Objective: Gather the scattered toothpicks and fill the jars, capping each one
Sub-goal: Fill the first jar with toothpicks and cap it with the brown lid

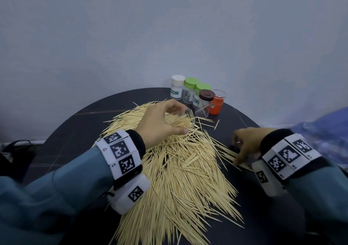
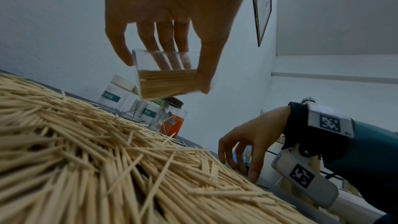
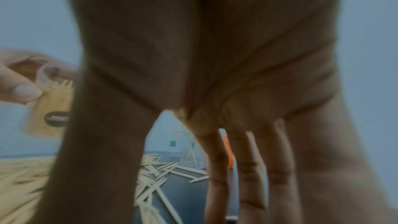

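A broad heap of loose toothpicks (image 1: 180, 173) covers the middle of the dark round table (image 1: 75, 131). Just above the heap's far end, my left hand (image 1: 177, 117) grips a clear uncapped jar (image 1: 188, 116) tipped on its side. The left wrist view shows this jar (image 2: 168, 83) about half full of toothpicks, fingers and thumb wrapped round it. My right hand (image 1: 235, 151) hangs over the heap's right edge with its fingers spread downward, tips touching the toothpicks (image 2: 215, 173) there. I see nothing held in it.
Near the wall stand a white-capped jar (image 1: 177, 89), two green-capped jars (image 1: 190, 92), a brown-lidded jar (image 1: 204, 103) with a few toothpicks and an uncapped orange-filled jar (image 1: 216, 103). Blue cloth (image 1: 329, 131) lies right, a dark bag (image 1: 15, 150) left.
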Tool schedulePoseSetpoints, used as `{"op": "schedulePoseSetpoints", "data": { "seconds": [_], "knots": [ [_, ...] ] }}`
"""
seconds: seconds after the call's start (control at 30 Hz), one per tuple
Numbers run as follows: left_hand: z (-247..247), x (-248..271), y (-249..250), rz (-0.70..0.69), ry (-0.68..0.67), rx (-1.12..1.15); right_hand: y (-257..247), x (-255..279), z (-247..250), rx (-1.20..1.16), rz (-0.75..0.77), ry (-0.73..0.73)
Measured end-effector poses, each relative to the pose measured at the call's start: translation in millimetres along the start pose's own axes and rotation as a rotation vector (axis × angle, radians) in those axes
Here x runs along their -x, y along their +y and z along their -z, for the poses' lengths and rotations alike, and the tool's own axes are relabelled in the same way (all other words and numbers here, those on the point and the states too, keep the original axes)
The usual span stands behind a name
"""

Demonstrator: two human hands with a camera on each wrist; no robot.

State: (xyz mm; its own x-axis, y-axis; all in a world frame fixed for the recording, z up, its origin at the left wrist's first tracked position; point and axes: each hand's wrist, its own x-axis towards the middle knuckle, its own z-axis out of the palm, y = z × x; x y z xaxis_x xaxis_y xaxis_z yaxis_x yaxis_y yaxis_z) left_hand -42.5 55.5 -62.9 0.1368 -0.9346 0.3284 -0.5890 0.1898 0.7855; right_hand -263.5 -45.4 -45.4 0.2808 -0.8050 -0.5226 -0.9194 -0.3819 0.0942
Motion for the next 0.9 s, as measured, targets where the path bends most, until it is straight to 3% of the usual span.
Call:
{"op": "schedulePoseSetpoints", "data": {
  "seconds": [0.57,0.9],
  "knots": [
    [0,1,1,0.001,-0.007,0.014,-44,-6,-1,-0.329,0.174,0.043],
    [0,-1,-3,0.004,-0.001,0.014,-78,-4,4,-0.099,0.190,0.063]
  ]
}}
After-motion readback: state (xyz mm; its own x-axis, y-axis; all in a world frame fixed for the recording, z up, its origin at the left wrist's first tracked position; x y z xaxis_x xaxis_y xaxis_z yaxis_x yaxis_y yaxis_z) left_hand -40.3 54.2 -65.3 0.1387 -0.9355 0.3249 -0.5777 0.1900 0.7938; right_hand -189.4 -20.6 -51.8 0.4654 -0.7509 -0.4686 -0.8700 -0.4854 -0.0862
